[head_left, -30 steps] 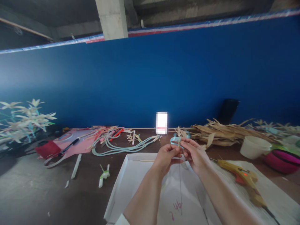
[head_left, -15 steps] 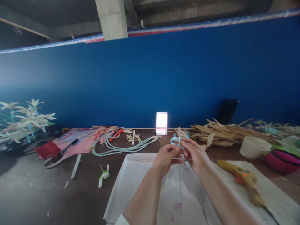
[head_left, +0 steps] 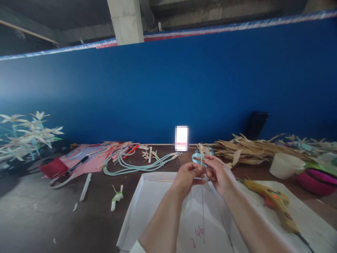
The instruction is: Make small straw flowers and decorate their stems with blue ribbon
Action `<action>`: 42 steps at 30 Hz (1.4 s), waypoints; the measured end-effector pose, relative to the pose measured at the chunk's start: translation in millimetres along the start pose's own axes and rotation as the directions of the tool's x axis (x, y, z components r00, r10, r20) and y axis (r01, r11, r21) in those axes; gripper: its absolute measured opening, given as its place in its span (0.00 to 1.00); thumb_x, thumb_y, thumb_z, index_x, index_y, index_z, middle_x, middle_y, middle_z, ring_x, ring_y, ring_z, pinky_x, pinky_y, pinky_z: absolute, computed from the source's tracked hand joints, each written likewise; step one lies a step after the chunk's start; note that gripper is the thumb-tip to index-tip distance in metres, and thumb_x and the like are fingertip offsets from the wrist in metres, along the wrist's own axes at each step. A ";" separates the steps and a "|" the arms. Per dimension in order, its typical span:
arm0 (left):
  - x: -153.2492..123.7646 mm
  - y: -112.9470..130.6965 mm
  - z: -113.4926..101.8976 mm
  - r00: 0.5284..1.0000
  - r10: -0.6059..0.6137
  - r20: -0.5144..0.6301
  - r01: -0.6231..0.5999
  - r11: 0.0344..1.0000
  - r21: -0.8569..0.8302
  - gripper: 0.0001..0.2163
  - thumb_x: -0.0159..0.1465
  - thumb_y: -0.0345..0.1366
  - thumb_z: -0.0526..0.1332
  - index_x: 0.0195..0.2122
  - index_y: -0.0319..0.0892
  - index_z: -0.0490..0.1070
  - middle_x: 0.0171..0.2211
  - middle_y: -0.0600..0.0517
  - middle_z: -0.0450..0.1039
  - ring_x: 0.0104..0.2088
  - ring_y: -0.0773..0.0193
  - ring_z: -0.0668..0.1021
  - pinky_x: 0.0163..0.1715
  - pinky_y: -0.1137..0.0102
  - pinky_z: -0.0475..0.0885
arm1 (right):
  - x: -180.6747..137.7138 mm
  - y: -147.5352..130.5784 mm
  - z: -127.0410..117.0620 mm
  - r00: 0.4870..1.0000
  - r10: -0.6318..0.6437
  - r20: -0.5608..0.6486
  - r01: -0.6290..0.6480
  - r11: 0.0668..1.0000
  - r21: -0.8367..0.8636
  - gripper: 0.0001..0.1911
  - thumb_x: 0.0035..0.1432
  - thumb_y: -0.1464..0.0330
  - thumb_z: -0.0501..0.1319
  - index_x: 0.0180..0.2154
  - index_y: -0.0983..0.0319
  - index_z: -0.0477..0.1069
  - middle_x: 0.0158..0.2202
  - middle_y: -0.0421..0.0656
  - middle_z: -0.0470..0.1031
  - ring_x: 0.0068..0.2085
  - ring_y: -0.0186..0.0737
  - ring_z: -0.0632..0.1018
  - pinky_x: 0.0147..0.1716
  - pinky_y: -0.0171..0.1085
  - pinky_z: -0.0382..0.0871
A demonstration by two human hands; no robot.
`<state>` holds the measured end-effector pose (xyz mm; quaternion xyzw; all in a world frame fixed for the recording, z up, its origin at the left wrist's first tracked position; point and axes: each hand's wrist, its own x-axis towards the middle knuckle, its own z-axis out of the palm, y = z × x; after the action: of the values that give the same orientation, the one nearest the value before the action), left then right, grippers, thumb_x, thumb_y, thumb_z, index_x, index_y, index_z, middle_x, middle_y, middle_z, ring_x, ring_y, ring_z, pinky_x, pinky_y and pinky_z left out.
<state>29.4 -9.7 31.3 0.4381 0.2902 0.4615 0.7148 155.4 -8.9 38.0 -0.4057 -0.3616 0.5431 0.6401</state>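
My left hand (head_left: 187,175) and my right hand (head_left: 220,174) meet above a white tray (head_left: 137,207), fingers pinched together. Between them they hold a thin wire stem (head_left: 202,207) that hangs down over the tray, topped by small dried straw petals (head_left: 202,149). A light blue ribbon (head_left: 197,159) loops around the stem just above my fingertips. Both hands are closed on this stem and ribbon.
A yellow glue gun (head_left: 273,202) lies on white paper to the right. Dried leaves (head_left: 252,149), a white cup (head_left: 286,165) and a pink bowl (head_left: 317,180) sit further right. Pale blue cords (head_left: 131,165), pink paper (head_left: 81,160) and finished straw flowers (head_left: 26,135) lie to the left.
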 end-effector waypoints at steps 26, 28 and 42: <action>2.0 -1.5 0.2 0.999 0.023 -0.036 -0.021 0.999 0.043 0.15 0.48 0.42 0.67 0.29 0.35 0.68 0.27 0.49 0.68 0.28 0.68 0.70 0.28 0.69 0.72 | -2.4 -3.6 2.9 0.998 0.037 0.053 -0.037 0.999 0.004 0.11 0.44 0.67 0.65 0.34 0.62 0.72 0.38 0.45 0.77 0.15 0.22 0.60 0.09 0.26 0.43; 2.0 -1.2 0.6 0.999 0.026 -0.041 -0.024 0.998 0.051 0.16 0.47 0.42 0.67 0.29 0.35 0.68 0.27 0.49 0.68 0.28 0.68 0.70 0.28 0.69 0.72 | -2.6 -5.0 3.1 0.998 0.036 0.048 -0.036 0.999 0.003 0.11 0.44 0.68 0.65 0.34 0.63 0.73 0.38 0.45 0.77 0.15 0.21 0.60 0.09 0.26 0.43; 4.0 2.0 -3.0 0.969 0.147 -0.196 -0.078 0.943 0.324 0.17 0.50 0.49 0.63 0.25 0.38 0.69 0.23 0.52 0.67 0.24 0.69 0.68 0.25 0.73 0.66 | -2.2 -5.8 6.1 0.999 -0.024 -0.032 0.022 0.999 -0.045 0.14 0.40 0.64 0.69 0.31 0.63 0.74 0.32 0.44 0.78 0.15 0.22 0.58 0.11 0.28 0.47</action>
<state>27.7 -4.7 31.7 0.5088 0.4107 0.4949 0.5723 151.8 -10.7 45.7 -0.4242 -0.3679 0.5209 0.6429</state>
